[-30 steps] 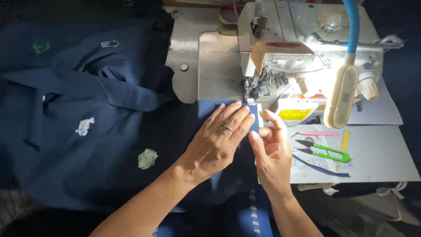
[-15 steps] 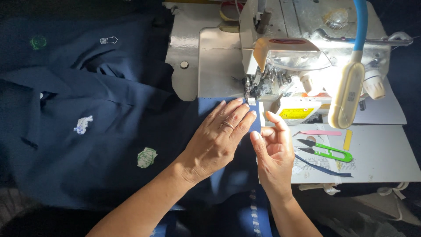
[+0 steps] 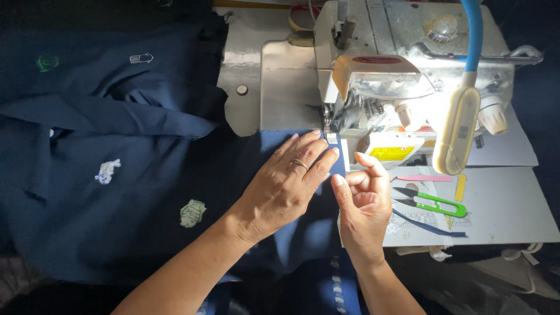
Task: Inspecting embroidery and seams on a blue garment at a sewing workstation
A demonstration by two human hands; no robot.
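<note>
Navy fabric (image 3: 291,233), a dark blue piece, lay flat on the counter (image 3: 513,204) in front of the sewing machine (image 3: 373,76), its far edge reaching the needle area (image 3: 332,125) under the machine's head. The left hand (image 3: 286,186) rested palm-down on this fabric, fingers (image 3: 303,149) spread wide and flat, their tips just short of the needle area; a ring showed on one finger. The right hand (image 3: 364,201) stood just beside the left one, at the fabric's right edge, with thumb and forefinger pinched narrowly together; whether they held the edge of the cloth or a thread could not be told. To the left, a pile of navy garments (image 3: 111,169) covered the surface, bearing small embroidered patches (image 3: 192,213) in white and green. To the right of the right hand, on the pale counter, lay green thread snips (image 3: 437,203), with a pink strip (image 3: 424,178) just above them and a short yellow strip (image 3: 460,188) near their far end. A dark blue thread or cord (image 3: 429,227) ran below the snips. A cream-coloured lamp (image 3: 456,131) on a blue flexible neck (image 3: 473,35) hung over the machine's right side, lighting the work area strongly, while the surroundings stayed in deep shadow.
</note>
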